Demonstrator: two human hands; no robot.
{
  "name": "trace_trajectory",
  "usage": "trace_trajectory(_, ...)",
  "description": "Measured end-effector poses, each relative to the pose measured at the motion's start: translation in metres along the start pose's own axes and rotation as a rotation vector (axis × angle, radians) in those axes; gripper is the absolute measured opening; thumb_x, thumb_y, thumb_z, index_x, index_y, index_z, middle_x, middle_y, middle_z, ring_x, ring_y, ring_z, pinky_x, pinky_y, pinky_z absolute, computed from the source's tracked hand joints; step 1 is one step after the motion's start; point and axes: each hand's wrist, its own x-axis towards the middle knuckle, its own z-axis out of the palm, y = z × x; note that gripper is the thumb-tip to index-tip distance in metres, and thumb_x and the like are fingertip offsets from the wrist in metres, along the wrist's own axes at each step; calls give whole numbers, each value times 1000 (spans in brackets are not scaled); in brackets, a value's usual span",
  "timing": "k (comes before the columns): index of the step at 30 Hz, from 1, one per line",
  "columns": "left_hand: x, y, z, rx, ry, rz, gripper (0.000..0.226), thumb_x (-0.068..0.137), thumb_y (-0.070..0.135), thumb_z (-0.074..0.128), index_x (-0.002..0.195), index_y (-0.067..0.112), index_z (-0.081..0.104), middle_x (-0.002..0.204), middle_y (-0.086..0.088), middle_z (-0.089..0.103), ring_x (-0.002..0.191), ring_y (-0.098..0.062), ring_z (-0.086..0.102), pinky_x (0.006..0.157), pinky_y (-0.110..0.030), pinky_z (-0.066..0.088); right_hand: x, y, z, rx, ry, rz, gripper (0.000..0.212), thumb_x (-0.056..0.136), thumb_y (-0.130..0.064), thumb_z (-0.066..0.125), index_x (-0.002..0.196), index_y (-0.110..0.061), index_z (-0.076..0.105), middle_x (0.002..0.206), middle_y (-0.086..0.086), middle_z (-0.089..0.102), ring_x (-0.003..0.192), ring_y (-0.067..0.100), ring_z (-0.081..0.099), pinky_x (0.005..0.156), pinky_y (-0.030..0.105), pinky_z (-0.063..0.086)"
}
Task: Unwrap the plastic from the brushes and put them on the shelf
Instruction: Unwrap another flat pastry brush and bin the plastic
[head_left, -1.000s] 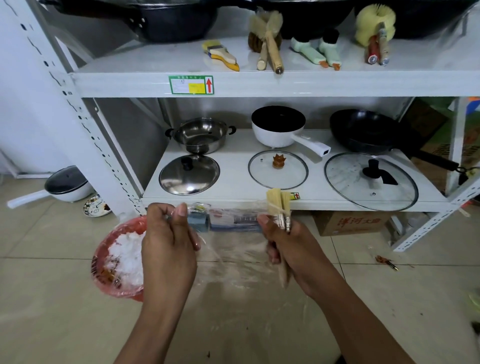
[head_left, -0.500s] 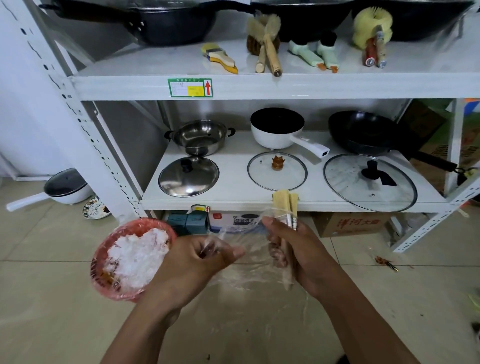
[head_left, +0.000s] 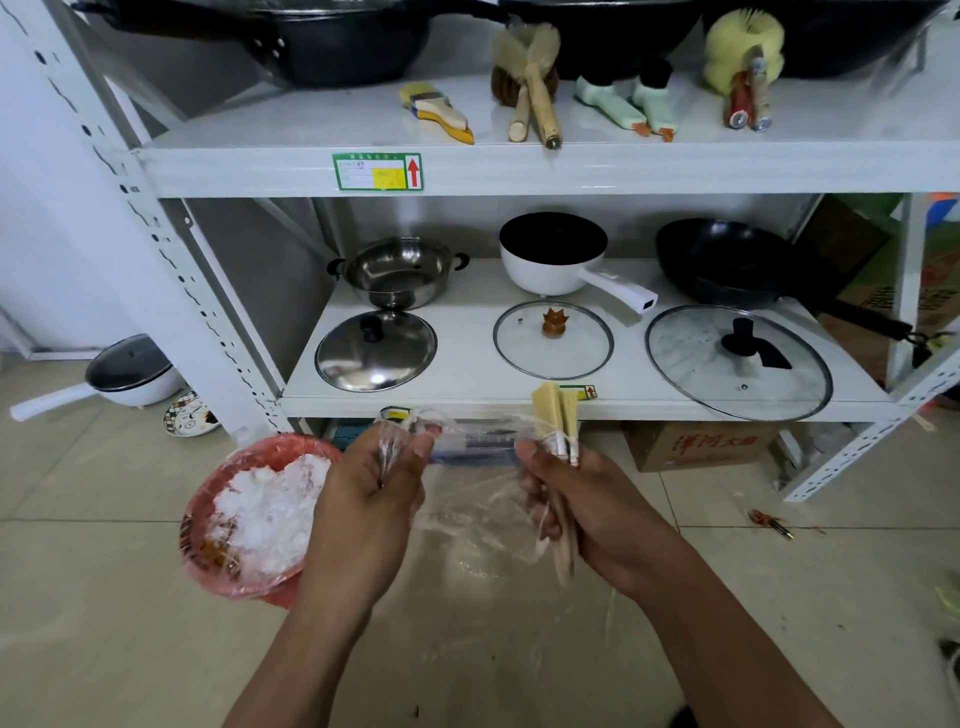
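Note:
My right hand (head_left: 587, 499) grips a pair of small brushes (head_left: 557, 415) with pale bristles pointing up and wooden handles sticking out below my palm. Clear plastic wrap (head_left: 467, 499) stretches from the brushes to my left hand (head_left: 374, 488), which pinches a bunched end of it. Several unwrapped brushes lie on the upper shelf (head_left: 311, 130): a yellow-handled one (head_left: 441, 111), two wooden ones (head_left: 535, 93), two mint-green ones (head_left: 628, 104) and a fluffy yellow one (head_left: 745, 57).
A red basket (head_left: 208, 519) holding crumpled plastic sits on the floor at the left. The middle shelf (head_left: 467, 364) carries pots, pans and lids. Black woks fill the back of the upper shelf. A cardboard box (head_left: 696, 444) stands under the shelving.
My left hand swung in towards the right hand, then rose and pulled left again, drawing the wrap off the brushes. The right hand stayed nearly still with the brushes.

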Motion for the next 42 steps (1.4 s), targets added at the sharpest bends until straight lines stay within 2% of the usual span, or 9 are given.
trace_trajectory(5, -1, 3, -6, 36, -47, -58, 53, 88, 72, 59, 88, 23, 76, 79, -11, 74, 77, -31, 69, 77, -45, 54, -3, -5, -1, -67, 26, -47, 25, 94, -35, 71, 91, -12, 63, 70, 9, 60, 48, 15, 50, 40, 20, 30)
trace_trajectory(10, -5, 4, -2, 107, -223, -99, 20, 83, 41, 79, 65, 35, 71, 52, 10, 59, 45, -2, 47, 49, -20, 40, -5, -7, 1, -64, 40, -36, 32, 92, -38, 69, 99, -7, 63, 66, 13, 65, 42, 15, 49, 36, 18, 25)
trace_trajectory(15, -5, -1, 7, -135, -256, -178, 21, 104, 22, 55, 95, 8, 68, 90, -10, 79, 87, -26, 77, 89, -48, 60, -7, -6, 3, -45, 27, -15, 24, 93, -31, 71, 94, -7, 68, 71, 21, 70, 38, 15, 52, 34, 16, 23)
trace_trajectory(19, -3, -4, 8, -257, -183, -204, 17, 107, 7, 47, 92, 8, 55, 81, -20, 75, 77, -39, 74, 77, -51, 60, -9, -7, 3, -31, -22, 48, 29, 87, -28, 76, 104, -6, 68, 75, 21, 72, 44, 15, 61, 32, 15, 24)
trace_trajectory(24, 3, -4, 2, -376, -87, -255, 10, 107, 6, 48, 99, 0, 51, 87, -21, 76, 72, -31, 74, 57, -29, 56, -10, -8, 1, -29, -94, 63, 34, 82, -24, 80, 106, -6, 64, 94, 23, 77, 47, 12, 60, 32, 13, 27)
trace_trajectory(29, 1, -4, 9, -425, -112, -285, 3, 107, 6, 46, 107, 5, 49, 94, -20, 78, 78, -31, 76, 73, -42, 57, -9, -4, 4, -71, -127, 38, 17, 73, -21, 86, 80, -14, 72, 83, 12, 75, 46, 10, 51, 34, 15, 27)
trace_trajectory(32, 0, -2, 9, -419, -122, -285, 14, 102, 15, 58, 110, 7, 50, 97, -19, 78, 82, -32, 75, 72, -41, 55, -8, -1, 6, -102, -118, 17, 39, 62, -24, 93, 83, -15, 62, 65, 4, 59, 46, 11, 47, 35, 17, 28)
trace_trajectory(35, 1, -3, 9, -366, -125, -263, 40, 83, 10, 79, 110, 3, 51, 93, -23, 75, 77, -31, 74, 71, -39, 59, -8, 0, 5, -101, -118, -3, 31, 66, -19, 92, 80, -18, 65, 64, 3, 58, 46, 11, 47, 35, 17, 29)
trace_trajectory(42, 8, -4, -8, -293, 31, -220, 32, 90, -8, 68, 115, 1, 50, 93, -26, 73, 78, -32, 76, 61, -29, 62, -5, -5, -3, -20, -21, -12, 29, 82, 0, 80, 94, -13, 57, 76, 10, 71, 44, 9, 45, 35, 17, 29)
